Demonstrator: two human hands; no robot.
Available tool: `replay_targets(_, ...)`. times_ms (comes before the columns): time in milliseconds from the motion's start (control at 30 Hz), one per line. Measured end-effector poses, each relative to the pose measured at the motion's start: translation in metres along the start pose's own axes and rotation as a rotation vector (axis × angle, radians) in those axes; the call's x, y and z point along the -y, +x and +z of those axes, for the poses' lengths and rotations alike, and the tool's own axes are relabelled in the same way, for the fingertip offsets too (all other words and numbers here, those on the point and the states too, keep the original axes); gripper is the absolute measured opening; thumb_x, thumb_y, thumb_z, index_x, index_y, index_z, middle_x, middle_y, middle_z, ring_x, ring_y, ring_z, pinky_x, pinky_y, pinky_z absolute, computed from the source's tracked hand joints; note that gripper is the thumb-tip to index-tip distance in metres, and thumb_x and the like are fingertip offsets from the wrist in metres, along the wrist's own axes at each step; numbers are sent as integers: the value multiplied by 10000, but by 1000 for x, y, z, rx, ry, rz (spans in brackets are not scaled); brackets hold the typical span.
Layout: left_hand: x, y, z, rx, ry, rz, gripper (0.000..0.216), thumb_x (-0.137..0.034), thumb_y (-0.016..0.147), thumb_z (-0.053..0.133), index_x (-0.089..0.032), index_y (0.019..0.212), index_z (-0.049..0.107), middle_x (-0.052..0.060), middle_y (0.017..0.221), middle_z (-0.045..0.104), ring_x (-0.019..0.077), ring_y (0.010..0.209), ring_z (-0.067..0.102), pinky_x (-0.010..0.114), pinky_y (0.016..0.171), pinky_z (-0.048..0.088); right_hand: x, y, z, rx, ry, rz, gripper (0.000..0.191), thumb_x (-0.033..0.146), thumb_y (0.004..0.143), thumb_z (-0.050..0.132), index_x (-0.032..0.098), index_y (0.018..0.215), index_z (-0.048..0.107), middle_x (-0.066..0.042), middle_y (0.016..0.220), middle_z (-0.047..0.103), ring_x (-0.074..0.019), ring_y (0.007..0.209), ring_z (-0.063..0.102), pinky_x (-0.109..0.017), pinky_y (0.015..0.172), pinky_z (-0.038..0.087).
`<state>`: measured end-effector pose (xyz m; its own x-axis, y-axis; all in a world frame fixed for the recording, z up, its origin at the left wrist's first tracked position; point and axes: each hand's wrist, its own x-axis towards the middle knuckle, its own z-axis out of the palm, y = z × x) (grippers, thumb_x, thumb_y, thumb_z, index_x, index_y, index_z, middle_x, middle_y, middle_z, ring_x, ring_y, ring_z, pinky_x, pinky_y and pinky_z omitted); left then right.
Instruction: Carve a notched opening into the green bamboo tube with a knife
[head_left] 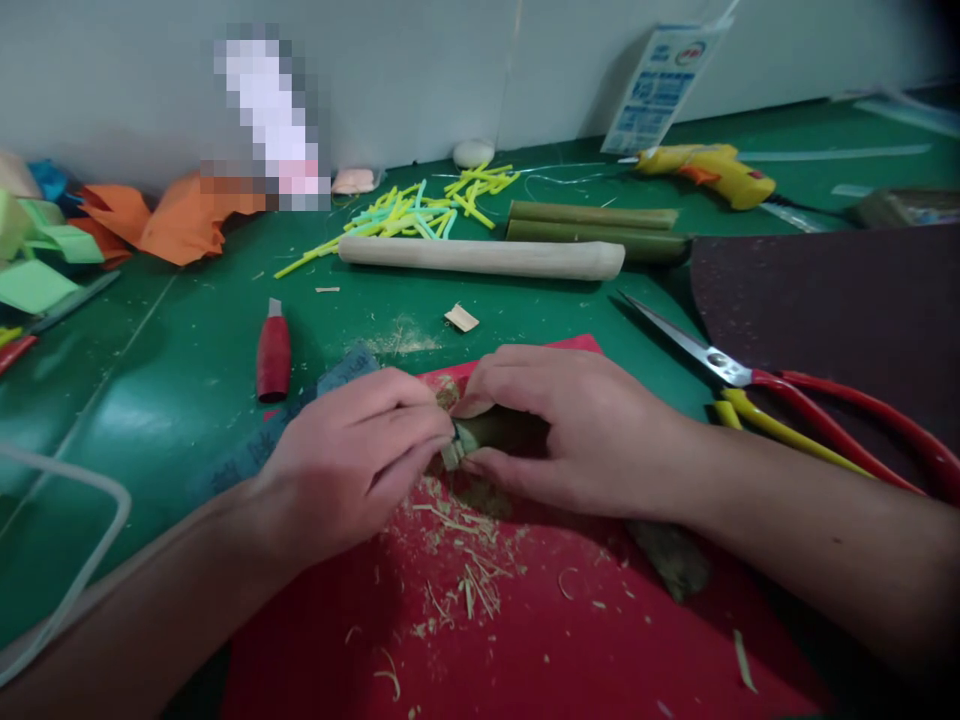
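Note:
My right hand [577, 430] is wrapped round a short green bamboo piece [487, 432], holding it over a red sheet [540, 620]. My left hand [360, 460] is closed in a pinch at the piece's cut left end; what its fingers hold is hidden. Pale shavings [457, 560] lie scattered on the red sheet below the hands. The other end of the bamboo piece sticks out under my right wrist [671, 560].
On the green table lie a red-handled knife [274, 352], red and yellow scissors [787, 395], a pale wooden stick [480, 257], two green bamboo lengths [592, 228], coloured straw pieces [420, 210], a yellow glue gun [712, 172], orange and green paper [150, 225] and a dark sheet [840, 310].

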<state>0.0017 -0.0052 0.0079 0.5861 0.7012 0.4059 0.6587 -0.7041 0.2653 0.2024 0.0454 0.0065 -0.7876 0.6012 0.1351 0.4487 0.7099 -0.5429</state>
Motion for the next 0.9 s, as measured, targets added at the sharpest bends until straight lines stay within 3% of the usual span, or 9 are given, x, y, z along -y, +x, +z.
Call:
replay_targets(167, 0, 0, -1, 38, -6, 6, 131, -121, 846, 513, -160, 845, 637, 36, 864, 636, 124, 806, 593, 229, 708, 496, 1, 0, 0, -7, 15, -8, 156, 330, 766, 581, 207, 858, 613, -19, 865, 622, -170, 841, 543, -288, 707, 397)
replay_targets(300, 2, 0, 0, -13, -1, -12, 125, -121, 845, 521, -159, 844, 640, 37, 857, 633, 114, 797, 595, 218, 721, 503, 0, 0, 0, 2, 8, 4, 176, 340, 766, 573, 199, 862, 616, -25, 847, 617, -174, 821, 542, -295, 700, 401)
replay_targets(800, 1, 2, 0, -19, 11, -23, 129, -127, 844, 515, -170, 825, 635, 33, 839, 635, 118, 783, 600, 224, 709, 511, 1, 0, 0, 3, -2, 3, 170, 322, 759, 570, 204, 871, 616, -23, 856, 615, -180, 854, 538, -298, 721, 401)
replay_targets(900, -1, 1, -1, 49, -21, 9, 141, -125, 847, 503, -167, 829, 636, 36, 864, 632, 117, 785, 595, 219, 694, 504, 2, 0, -1, 20, -15, 24, 143, 293, 737, 575, 200, 838, 616, -28, 827, 607, -180, 822, 540, -293, 697, 400)
